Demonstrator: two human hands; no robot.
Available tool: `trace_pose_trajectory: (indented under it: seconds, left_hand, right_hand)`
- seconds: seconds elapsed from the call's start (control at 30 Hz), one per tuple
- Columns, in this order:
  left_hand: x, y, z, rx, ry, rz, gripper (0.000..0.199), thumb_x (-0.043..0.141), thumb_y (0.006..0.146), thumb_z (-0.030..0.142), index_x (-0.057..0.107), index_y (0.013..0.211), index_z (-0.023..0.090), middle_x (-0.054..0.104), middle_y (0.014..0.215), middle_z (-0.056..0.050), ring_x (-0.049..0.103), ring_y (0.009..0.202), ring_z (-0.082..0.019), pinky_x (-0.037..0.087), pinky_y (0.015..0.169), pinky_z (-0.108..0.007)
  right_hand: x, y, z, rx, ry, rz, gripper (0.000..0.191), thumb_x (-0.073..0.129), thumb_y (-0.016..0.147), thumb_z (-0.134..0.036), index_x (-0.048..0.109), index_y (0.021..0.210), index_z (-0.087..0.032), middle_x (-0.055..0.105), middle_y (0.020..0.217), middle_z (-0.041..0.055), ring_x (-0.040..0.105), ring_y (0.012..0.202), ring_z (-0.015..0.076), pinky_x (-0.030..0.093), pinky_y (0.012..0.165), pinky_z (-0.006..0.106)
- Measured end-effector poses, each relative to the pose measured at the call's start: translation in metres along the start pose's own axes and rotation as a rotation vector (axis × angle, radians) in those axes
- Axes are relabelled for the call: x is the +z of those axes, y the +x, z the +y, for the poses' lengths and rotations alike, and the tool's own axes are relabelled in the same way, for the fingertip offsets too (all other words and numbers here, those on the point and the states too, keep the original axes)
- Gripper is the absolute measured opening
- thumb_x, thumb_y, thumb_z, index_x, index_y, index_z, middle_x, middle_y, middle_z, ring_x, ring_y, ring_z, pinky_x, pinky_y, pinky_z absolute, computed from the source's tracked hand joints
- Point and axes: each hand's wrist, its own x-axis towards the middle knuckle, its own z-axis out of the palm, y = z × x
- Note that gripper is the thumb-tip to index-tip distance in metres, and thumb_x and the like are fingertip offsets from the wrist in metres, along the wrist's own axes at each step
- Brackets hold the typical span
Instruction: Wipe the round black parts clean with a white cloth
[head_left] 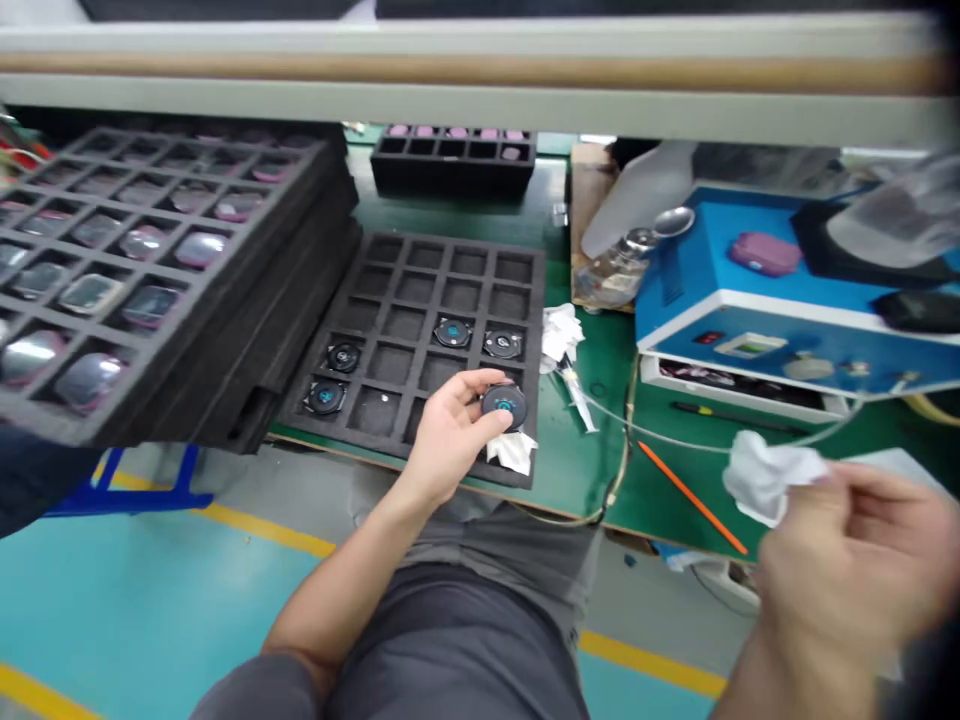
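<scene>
Apparent handling step: left hand (450, 430) pinches round black disc (493, 400) at near-right corner of dark grey foam tray (405, 322), right hand (855, 550) grips crumpled white tissue (766, 475); next move needs steady grips.

Factory workshop, evidently: green-topped bench (607, 350), stacked foam trays (292, 260) of small parts, blue machine (806, 290), yellow lines (270, 530) marking the painted floor (150, 580).

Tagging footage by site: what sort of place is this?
Probably a small-electronics assembly workshop. The signs: a black foam tray holding round watch-like parts, a syringe lying near a blue machine, and yellow lines marked on the floor.
</scene>
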Motion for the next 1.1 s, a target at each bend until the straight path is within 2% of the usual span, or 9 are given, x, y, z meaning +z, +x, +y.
trace_pose_trajectory:
  seconds: [0.1, 0.2, 0.3, 0.37, 0.57, 0.8, 0.9, 1.0, 1.1]
  left_hand:
    - [-0.029, 0.021, 0.026, 0.152, 0.166, 0.087, 0.040, 0.079, 0.069, 0.017, 0.066, 0.108, 0.017, 0.072, 0.107, -0.008, 0.068, 0.098, -0.019, 0.051, 0.095, -0.033]
    - [-0.073, 0.062, 0.060, 0.383, 0.516, 0.344, 0.038, 0.070, 0.069, 0.012, 0.066, 0.107, 0.016, 0.070, 0.108, -0.007, 0.065, 0.098, -0.019, 0.049, 0.093, -0.032]
    - [-0.104, 0.102, 0.085, 0.314, 0.921, 0.537, 0.028, 0.064, 0.067, 0.007, 0.067, 0.094, 0.015, 0.067, 0.098, -0.005, 0.059, 0.095, -0.019, 0.046, 0.094, -0.033]
    - [-0.107, 0.114, 0.095, 0.283, 0.969, 0.515, 0.022, 0.062, 0.068, 0.009, 0.065, 0.089, 0.015, 0.064, 0.090, -0.004, 0.056, 0.092, -0.021, 0.043, 0.094, -0.037]
    - [-0.094, 0.105, 0.108, 0.358, 1.213, 0.417, 0.013, 0.066, 0.071, 0.022, 0.057, 0.079, 0.020, 0.039, 0.081, 0.000, 0.044, 0.094, -0.024, 0.034, 0.103, -0.043]
    - [-0.100, 0.097, 0.107, 0.350, 1.513, 0.367, 0.018, 0.064, 0.079, 0.036, 0.054, 0.079, 0.021, 0.040, 0.086, -0.007, 0.038, 0.113, -0.043, 0.033, 0.095, -0.056]
    - [-0.083, 0.083, 0.108, 0.429, 1.528, 0.377, 0.023, 0.058, 0.087, 0.040, 0.062, 0.096, 0.019, 0.052, 0.103, -0.012, 0.041, 0.121, -0.047, 0.035, 0.097, -0.060]
    - [-0.031, 0.056, 0.088, 0.650, 1.374, 0.368, 0.034, 0.065, 0.086, 0.041, 0.066, 0.114, 0.022, 0.061, 0.120, -0.013, 0.053, 0.118, -0.040, 0.040, 0.101, -0.055]
    - [0.036, 0.027, 0.046, 0.362, 0.903, -0.060, 0.046, 0.074, 0.081, 0.053, 0.068, 0.117, 0.024, 0.071, 0.110, -0.009, 0.066, 0.093, -0.029, 0.053, 0.079, -0.041]
  right_hand:
    - [0.008, -0.008, 0.021, -0.144, -0.183, -0.148, 0.055, 0.065, 0.057, -0.088, 0.070, 0.062, -0.033, 0.063, 0.056, 0.0119, 0.054, 0.046, 0.0276, 0.039, 0.051, 0.054]
    - [0.012, -0.009, 0.032, -0.221, -0.178, -0.217, 0.056, 0.064, 0.059, -0.089, 0.069, 0.059, -0.033, 0.064, 0.053, 0.0114, 0.056, 0.043, 0.0268, 0.038, 0.046, 0.047]
    - [0.005, -0.011, 0.016, -0.220, -0.142, -0.324, 0.041, 0.075, 0.069, -0.068, 0.071, 0.069, -0.028, 0.068, 0.063, 0.0080, 0.062, 0.054, 0.0249, 0.046, 0.053, 0.042]
    - [0.000, -0.010, -0.005, -0.135, -0.086, -0.384, 0.030, 0.072, 0.081, -0.053, 0.071, 0.082, -0.023, 0.071, 0.075, 0.0060, 0.066, 0.067, 0.0224, 0.051, 0.063, 0.038]
    - [0.000, 0.016, -0.028, 0.160, 0.316, -0.384, 0.031, 0.074, 0.083, -0.049, 0.061, 0.086, -0.021, 0.058, 0.067, -0.0038, 0.050, 0.052, 0.0105, 0.038, 0.048, 0.022]
    - [0.008, 0.037, -0.040, 0.334, 0.627, -0.567, 0.029, 0.078, 0.077, -0.042, 0.061, 0.093, -0.025, 0.069, 0.088, -0.0006, 0.067, 0.077, 0.0171, 0.056, 0.069, 0.032]
    - [0.014, 0.030, -0.049, 0.481, 0.722, -0.667, 0.020, 0.069, 0.083, -0.042, 0.062, 0.090, -0.025, 0.074, 0.092, 0.0014, 0.071, 0.089, 0.0206, 0.058, 0.084, 0.041]
    - [0.021, 0.016, -0.061, 0.676, 0.791, -0.728, 0.014, 0.065, 0.083, -0.039, 0.062, 0.085, -0.025, 0.076, 0.088, 0.0006, 0.072, 0.087, 0.0205, 0.058, 0.088, 0.043]
    - [0.029, 0.006, -0.075, 0.726, 0.826, -0.759, 0.017, 0.063, 0.083, -0.042, 0.062, 0.081, -0.025, 0.075, 0.083, 0.0007, 0.071, 0.083, 0.0202, 0.059, 0.085, 0.039]
